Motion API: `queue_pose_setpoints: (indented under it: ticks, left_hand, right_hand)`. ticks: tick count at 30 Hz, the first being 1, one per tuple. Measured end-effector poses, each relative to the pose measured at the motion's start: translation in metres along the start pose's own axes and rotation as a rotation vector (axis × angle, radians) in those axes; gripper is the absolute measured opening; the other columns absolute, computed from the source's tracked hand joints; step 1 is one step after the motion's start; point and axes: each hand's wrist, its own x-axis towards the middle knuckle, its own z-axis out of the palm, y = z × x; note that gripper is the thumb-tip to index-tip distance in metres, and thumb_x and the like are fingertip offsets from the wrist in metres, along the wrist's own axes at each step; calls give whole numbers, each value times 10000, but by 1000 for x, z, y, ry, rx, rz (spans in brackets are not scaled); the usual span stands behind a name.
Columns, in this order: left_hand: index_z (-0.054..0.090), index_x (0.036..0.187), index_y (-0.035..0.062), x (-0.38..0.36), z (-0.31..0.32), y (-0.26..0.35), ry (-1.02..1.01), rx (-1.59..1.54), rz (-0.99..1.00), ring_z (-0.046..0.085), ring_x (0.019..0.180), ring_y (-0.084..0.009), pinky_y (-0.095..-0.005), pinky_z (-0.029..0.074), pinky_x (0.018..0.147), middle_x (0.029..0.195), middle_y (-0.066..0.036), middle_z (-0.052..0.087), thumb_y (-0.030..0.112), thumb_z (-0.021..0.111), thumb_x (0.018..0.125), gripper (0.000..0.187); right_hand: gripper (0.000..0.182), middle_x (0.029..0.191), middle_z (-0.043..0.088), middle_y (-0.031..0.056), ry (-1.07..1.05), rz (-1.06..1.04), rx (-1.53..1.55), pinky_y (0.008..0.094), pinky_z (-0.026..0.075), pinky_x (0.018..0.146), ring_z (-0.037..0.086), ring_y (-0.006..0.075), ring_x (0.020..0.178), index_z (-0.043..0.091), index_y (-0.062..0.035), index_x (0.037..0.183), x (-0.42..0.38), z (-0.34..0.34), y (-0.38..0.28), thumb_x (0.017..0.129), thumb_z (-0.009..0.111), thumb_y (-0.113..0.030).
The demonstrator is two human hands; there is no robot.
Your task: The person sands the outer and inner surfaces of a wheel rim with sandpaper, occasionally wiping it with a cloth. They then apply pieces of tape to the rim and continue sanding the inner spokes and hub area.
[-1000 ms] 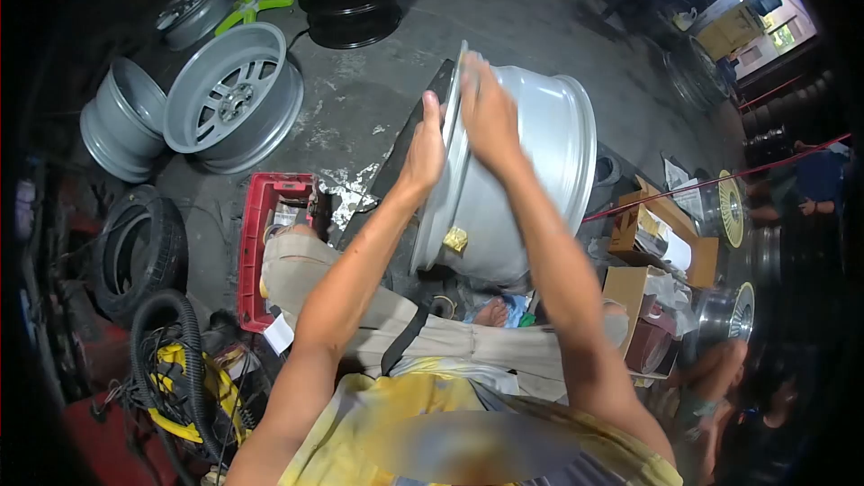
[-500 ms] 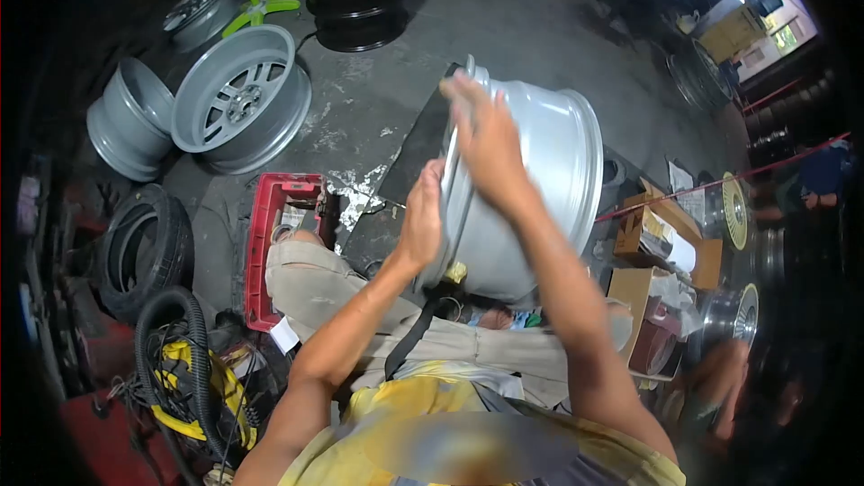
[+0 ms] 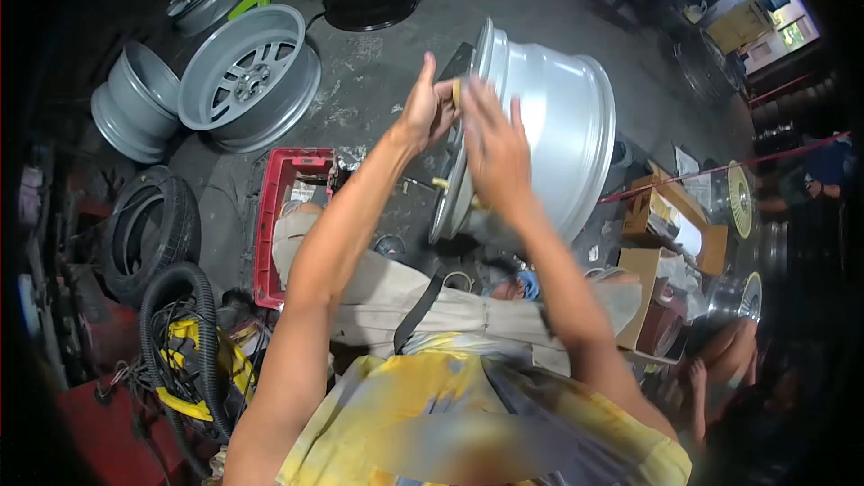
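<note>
A silver wheel rim [image 3: 562,139] stands on its edge in front of me, its wide barrel facing right. My right hand [image 3: 498,153] lies over the near part of its left lip, fingers stretched and blurred by motion, thumb apart. At the face side, my left hand [image 3: 427,110] has its thumb raised and its fingers partly bent towards the rim's edge. A small yellowish strip [image 3: 456,93] shows between the two hands; which hand it belongs to is unclear. Lower on the lip sits another small yellow piece [image 3: 439,183].
Grey rims [image 3: 247,81] and a tyre [image 3: 153,234] are at the left, near a red crate [image 3: 270,225] and a yellow-black machine with a hose [image 3: 193,351]. Cardboard boxes [image 3: 643,297] stand right. Another person's arm and leg [image 3: 720,364] show at the lower right.
The rim has shifted up and slightly right. My left hand has risen from the lower lip towards the top, thumb now raised; my right hand has moved slightly down.
</note>
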Motion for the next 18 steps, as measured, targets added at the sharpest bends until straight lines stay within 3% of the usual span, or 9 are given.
queue_pose_setpoints:
  ticks: [2, 4, 7, 9, 10, 13, 16, 18]
  left_hand:
    - [482, 1341, -115, 21, 0, 1, -125, -89, 109, 532, 1204, -245, -371, 378, 1088, 1256, -203, 585, 759, 117, 931, 1032]
    - [484, 1341, -115, 27, 3, 11, -111, -95, 92, 514, 1220, -257, -379, 359, 1102, 1267, -215, 574, 762, 109, 928, 1038]
    - [468, 1342, -131, 49, 4, 26, -95, -98, 63, 460, 1299, -313, -432, 298, 1145, 1331, -253, 533, 768, 32, 911, 1089]
    - [406, 1383, -136, 61, -1, 31, -138, -63, 5, 419, 1344, -318, -420, 281, 1157, 1396, -264, 471, 778, 33, 903, 1097]
    - [344, 1424, -141, 67, 0, 34, -159, -35, -55, 377, 1390, -322, -408, 265, 1170, 1461, -275, 410, 787, 34, 895, 1112]
    - [300, 1450, -130, 71, 2, 30, -58, 202, 16, 357, 1405, -321, -397, 243, 1176, 1495, -265, 368, 785, 51, 899, 1097]
    - [283, 1454, -136, 59, 1, 27, -57, 182, -8, 352, 1408, -316, -404, 236, 1177, 1519, -252, 336, 792, 98, 902, 1095]
    - [300, 1452, -127, 40, 18, 20, -72, 177, 57, 355, 1406, -307, -397, 238, 1175, 1514, -249, 344, 786, 113, 909, 1078]
  right_hand:
    - [418, 1468, 457, 161, 26, 40, 48, 520, 268, 1149, 441, 362, 1344, 543, -46, 1358, 58, 6, 33, 1008, 434, -246]
    - [421, 1466, 455, 167, -126, 271, 179, 510, 248, 1157, 443, 379, 1332, 540, -57, 1360, 112, 15, 74, 1017, 406, -260]
    - [441, 1464, 461, 168, -148, 366, 228, 521, 248, 1152, 434, 373, 1344, 512, -43, 1383, 109, 9, 54, 999, 428, -242]
    - [478, 1484, 446, 152, 60, -49, -126, 534, 279, 1134, 422, 352, 1363, 481, -27, 1407, 41, 12, 23, 979, 446, -236]
    - [513, 1517, 418, 112, 17, -59, -162, 537, 254, 1153, 335, 327, 1432, 475, -92, 1431, 0, 14, 4, 922, 518, -132]
    - [508, 1508, 427, 131, -203, -136, -48, 537, 251, 1156, 344, 292, 1435, 483, -55, 1424, -107, 25, -14, 921, 519, -119]
    - [498, 1499, 430, 150, -103, -150, -52, 534, 250, 1157, 369, 295, 1418, 473, -33, 1421, -61, 10, -11, 936, 511, -141]
    - [478, 1489, 430, 169, 49, -19, -43, 549, 254, 1146, 394, 323, 1391, 473, -25, 1412, 2, 6, 8, 957, 485, -171]
